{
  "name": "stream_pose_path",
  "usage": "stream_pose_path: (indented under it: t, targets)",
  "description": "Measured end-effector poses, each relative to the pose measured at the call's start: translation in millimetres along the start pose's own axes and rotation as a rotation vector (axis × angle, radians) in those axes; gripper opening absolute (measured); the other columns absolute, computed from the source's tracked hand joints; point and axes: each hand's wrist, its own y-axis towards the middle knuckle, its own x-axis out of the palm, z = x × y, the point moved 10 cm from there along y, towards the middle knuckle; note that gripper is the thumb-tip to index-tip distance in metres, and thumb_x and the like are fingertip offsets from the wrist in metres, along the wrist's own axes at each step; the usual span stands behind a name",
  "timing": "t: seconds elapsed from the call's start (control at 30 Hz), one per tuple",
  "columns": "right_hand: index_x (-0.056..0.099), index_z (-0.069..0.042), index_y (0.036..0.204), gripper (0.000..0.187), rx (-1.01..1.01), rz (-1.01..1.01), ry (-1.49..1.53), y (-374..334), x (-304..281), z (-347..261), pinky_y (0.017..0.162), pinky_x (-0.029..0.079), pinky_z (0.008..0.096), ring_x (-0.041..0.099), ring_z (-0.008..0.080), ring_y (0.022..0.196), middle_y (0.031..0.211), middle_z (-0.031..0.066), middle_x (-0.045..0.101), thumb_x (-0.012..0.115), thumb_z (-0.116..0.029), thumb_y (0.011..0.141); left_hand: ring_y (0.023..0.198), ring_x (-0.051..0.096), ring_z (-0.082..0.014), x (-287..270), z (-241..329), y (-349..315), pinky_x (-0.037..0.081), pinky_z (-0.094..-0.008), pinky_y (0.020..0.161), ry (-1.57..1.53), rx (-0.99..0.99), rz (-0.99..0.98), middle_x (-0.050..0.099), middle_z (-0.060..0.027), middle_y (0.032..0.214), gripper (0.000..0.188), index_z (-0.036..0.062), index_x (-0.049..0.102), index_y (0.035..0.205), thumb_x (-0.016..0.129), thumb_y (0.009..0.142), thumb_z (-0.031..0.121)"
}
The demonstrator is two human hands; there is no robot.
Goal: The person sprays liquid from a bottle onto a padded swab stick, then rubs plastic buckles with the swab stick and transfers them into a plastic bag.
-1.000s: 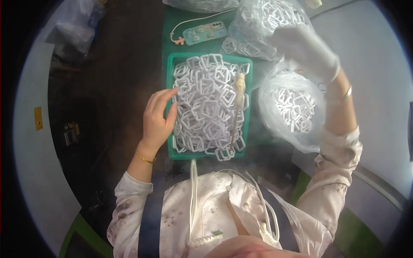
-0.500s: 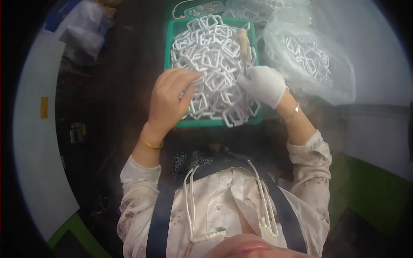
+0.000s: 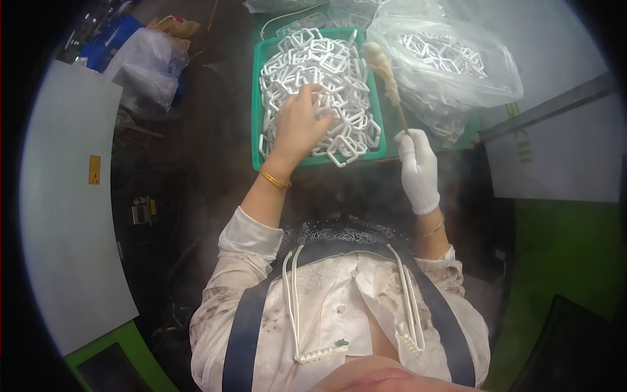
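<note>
A green tray [image 3: 258,117] is heaped with white hexagon-like plastic rings [image 3: 339,81], some with gaps in them. My bare left hand [image 3: 299,129] reaches over the heap, fingertips among the rings and thumb held apart; I see nothing gripped in it. To the right of the tray, my right hand [image 3: 419,171] wears a white glove and is closed round the thin lower end of a stick [image 3: 384,72]. Its thicker upper part looks wrapped in cream material and points up and left, past the tray's right edge.
Beyond my right hand lies a clear plastic bag [image 3: 450,85] holding more white rings. Another clear bag [image 3: 147,65] is at the far left. White panels [image 3: 72,209] flank me on both sides, and thin haze hangs over the scene.
My right hand has drawn the stick off the heap, toward the right and nearer me. My left hand has moved right and farther onto the rings. The view has shifted a little.
</note>
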Motion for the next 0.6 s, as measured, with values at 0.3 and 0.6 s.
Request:
stream_pose_path:
  t: [0.3,0.6]
  targets:
    - [0.065,-0.001,0.113,0.026,0.148,-0.132,-0.01,1,31,-7,0.062,0.042,0.0256,0.047,0.0045,0.068,0.073,-0.0065,0.051,0.073,-0.012,0.092,0.095,0.069,-0.0302,-25,-32,21,0.053,-0.0389,0.086,-0.262,-0.108,0.081,0.071,-0.018,0.106,0.044,0.0047,0.063,0.124,0.075,0.083,0.017]
    - [0.071,0.001,0.108,0.02,-0.182,-0.155,-0.317,15,60,-34,0.062,0.042,0.0232,0.05,0.0024,0.07,0.077,-0.007,0.06,0.074,-0.01,0.092,0.096,0.064,-0.0087,-22,-69,0,0.051,-0.0226,0.078,-0.939,-0.424,0.101,0.068,-0.0088,0.11,0.039,-0.0035,0.058,0.13,0.069,0.093,0.001]
